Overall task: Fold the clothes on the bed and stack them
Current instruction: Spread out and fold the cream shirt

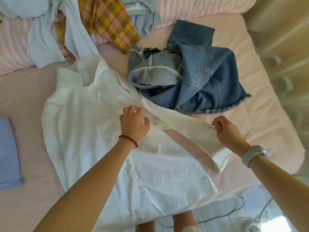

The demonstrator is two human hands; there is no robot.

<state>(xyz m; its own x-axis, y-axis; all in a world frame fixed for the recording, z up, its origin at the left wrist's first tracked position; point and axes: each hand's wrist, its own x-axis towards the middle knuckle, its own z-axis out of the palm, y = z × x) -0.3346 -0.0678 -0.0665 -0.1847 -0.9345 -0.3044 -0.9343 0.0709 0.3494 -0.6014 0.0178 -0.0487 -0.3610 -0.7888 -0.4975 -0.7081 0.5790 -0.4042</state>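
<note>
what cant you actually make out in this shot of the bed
- Head view: the denim piece lies crumpled with a white shirt sleeve over its near edge, so what garment it is can't be told.
- The plaid cloth and the pale clothes run off the top edge.
- The right hand fingertips curl under, so its hold on the sleeve is unclear.
- The left hand covers the shirt beneath it.
- The shirt's hem runs off the bottom edge.

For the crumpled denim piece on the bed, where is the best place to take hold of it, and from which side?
Probably by the frayed hem. It lies as a free, exposed edge on the side nearest the person, so the right hand, already close, could pinch it from the near right. The denim piece is bunched in the middle, and its left part lies against the white shirt.
</note>
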